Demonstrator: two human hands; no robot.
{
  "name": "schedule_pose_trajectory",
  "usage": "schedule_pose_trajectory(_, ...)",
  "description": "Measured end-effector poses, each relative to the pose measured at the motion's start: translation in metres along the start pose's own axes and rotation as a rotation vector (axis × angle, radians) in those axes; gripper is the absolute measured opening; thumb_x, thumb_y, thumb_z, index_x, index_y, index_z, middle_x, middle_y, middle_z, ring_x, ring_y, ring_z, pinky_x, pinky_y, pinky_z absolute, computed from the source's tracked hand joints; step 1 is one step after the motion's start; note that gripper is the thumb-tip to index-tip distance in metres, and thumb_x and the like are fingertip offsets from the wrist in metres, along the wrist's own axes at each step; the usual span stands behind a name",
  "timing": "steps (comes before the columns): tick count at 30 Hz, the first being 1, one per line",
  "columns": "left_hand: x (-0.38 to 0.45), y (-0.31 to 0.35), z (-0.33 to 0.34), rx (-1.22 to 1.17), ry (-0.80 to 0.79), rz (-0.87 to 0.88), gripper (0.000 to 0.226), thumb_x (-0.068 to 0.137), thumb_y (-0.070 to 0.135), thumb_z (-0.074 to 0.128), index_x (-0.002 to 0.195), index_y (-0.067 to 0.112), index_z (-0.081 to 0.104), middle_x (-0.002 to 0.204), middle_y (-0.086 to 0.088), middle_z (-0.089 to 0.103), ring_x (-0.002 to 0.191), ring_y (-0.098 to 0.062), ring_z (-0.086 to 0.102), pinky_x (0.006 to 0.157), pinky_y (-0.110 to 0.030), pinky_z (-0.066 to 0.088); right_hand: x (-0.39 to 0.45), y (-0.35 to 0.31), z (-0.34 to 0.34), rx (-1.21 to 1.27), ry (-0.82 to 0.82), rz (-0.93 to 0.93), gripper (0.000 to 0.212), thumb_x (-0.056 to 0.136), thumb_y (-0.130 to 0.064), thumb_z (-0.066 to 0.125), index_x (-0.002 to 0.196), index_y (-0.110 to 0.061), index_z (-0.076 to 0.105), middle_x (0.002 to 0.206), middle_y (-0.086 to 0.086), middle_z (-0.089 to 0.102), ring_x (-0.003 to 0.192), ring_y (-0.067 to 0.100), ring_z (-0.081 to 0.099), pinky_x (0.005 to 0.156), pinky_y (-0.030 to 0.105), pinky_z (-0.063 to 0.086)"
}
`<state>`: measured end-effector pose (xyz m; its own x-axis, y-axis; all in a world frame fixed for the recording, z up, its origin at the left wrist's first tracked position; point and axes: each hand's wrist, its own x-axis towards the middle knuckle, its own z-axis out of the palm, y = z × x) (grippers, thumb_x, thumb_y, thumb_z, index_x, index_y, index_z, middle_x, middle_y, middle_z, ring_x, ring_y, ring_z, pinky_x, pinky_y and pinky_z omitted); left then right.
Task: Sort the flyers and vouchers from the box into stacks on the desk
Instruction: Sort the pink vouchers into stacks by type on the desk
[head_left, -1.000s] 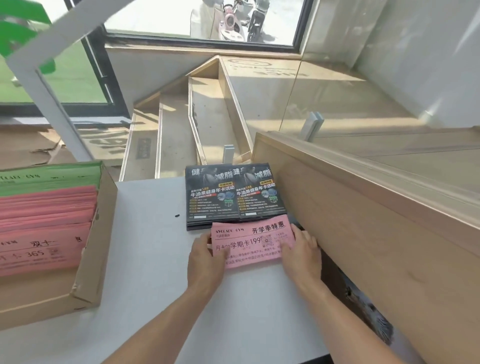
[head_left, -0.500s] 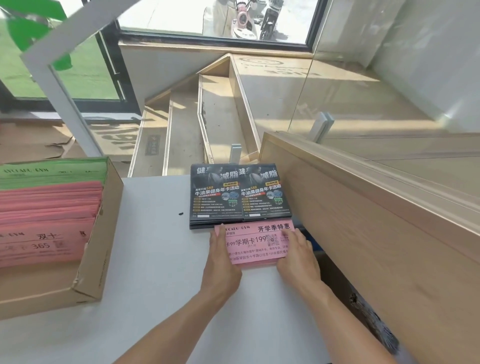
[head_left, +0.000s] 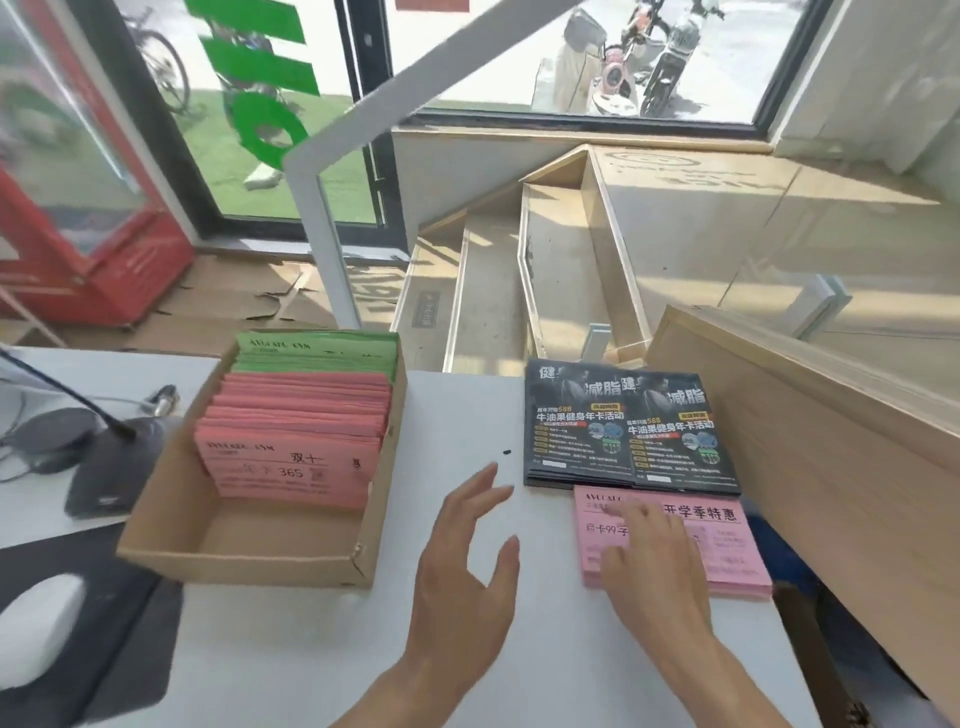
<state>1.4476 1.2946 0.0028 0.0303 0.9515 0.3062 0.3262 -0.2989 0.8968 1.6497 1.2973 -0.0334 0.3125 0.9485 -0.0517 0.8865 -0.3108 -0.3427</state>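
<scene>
left grip (head_left: 470, 558) released, above desk (head_left: 457, 415) | right grip (head_left: 652, 561) flat on pink vouchers (head_left: 727, 551)

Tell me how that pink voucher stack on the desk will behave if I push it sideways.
The pink voucher stack is thin loose sheets, so a sideways push would probably fan it out rather than slide it whole. The white desk looks smooth, so the bottom sheets may slip easily. The right hand resting flat on top should help keep it square.

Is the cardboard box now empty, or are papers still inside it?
Not empty. The cardboard box holds red vouchers and green vouchers; only its near part is bare.
</scene>
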Motion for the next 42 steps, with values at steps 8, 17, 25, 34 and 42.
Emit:
schedule_pose_trajectory(8,0.051,-0.066,-0.16,0.389,0.154,-0.059,0.061,0.088,0.007,0.072,0.142,0.027,0.051,0.153,0.019,0.04,0.146,0.001,0.028,0.12,-0.029,0.028,-0.008,-0.201,0.035,0.404,0.049,-0.567,0.048,0.087,-0.012,0.068,0.131,-0.031,0.064,0.123,-0.02,0.061,0.119,0.002,0.05,0.104,0.014,0.033)
schedule_pose_trajectory(17,0.092,-0.129,-0.244,0.919,-0.273,0.006,0.081,0.096,0.034,0.058,0.161,0.029,0.01,0.168,0.012,0.007,0.153,-0.006,-0.011,0.124,-0.031,-0.009,0.002,-0.285,0.085,-0.145,0.02,-0.493,0.07,0.081,-0.028,0.065,0.147,-0.012,0.048,0.151,0.005,0.048,0.132,0.027,0.048,0.112,0.043,0.038)
schedule_pose_trajectory(25,0.089,-0.133,-0.242,0.841,-0.215,-0.049,0.075,0.097,0.041,0.056,0.16,0.028,0.017,0.168,0.013,0.007,0.154,-0.007,-0.007,0.122,-0.027,-0.007,-0.006,-0.285,0.084,-0.073,0.172,-0.482,0.044,0.076,-0.024,0.07,0.121,-0.025,0.067,0.134,-0.004,0.061,0.122,0.02,0.053,0.107,0.038,0.042)
schedule_pose_trajectory(34,0.088,-0.132,-0.243,0.779,-0.202,-0.044,0.071,0.097,0.038,0.057,0.159,0.027,0.023,0.167,0.012,0.011,0.155,-0.008,-0.006,0.124,-0.029,-0.004,-0.013,-0.282,0.082,-0.007,0.244,-0.517,0.041,0.072,-0.016,0.079,0.11,-0.03,0.075,0.098,-0.013,0.073,0.091,0.017,0.062,0.084,0.037,0.051)
schedule_pose_trajectory(42,0.085,-0.133,-0.246,0.708,-0.065,0.012,0.036,0.092,0.021,0.063,0.127,0.025,0.055,0.158,0.008,0.038,0.154,-0.011,0.014,0.126,-0.032,0.003,-0.016,-0.284,0.075,0.039,0.052,-0.385,0.031,0.089,-0.016,0.053,0.112,-0.033,0.066,0.099,-0.009,0.073,0.098,0.023,0.049,0.086,0.028,0.042)
